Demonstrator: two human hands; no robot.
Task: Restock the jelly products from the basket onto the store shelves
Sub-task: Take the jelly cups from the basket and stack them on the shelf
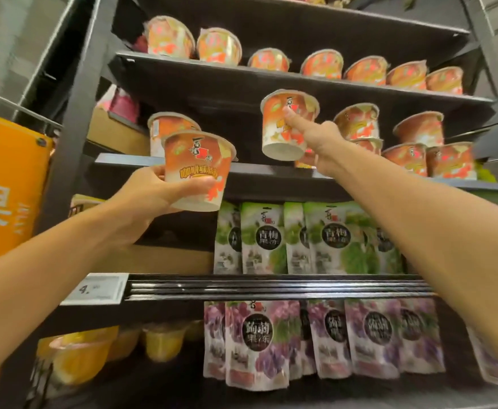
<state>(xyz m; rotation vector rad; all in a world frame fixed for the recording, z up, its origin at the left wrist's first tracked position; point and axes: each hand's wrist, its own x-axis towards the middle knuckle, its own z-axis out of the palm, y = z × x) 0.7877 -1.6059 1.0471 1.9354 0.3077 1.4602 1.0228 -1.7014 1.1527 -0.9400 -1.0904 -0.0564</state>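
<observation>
Orange jelly cup [275, 140] hangs tilted just above the middle shelf [123, 159], pinched in the right hand [324, 144]. Its fingers should set it down flat in the gap beside the stacked cups [357, 122]. The left hand [147, 190] grips a second cup [197, 160] at that shelf's front edge.

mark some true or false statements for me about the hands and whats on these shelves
1. The left hand grips an orange cup. True.
2. The right hand holds nothing. False: it holds a second cup up in front of the cup shelves.
3. The green pouches are in the row above the purple pouches. True.
4. The price tag sits at the right end of its rail. False: it is at the left end.
</observation>
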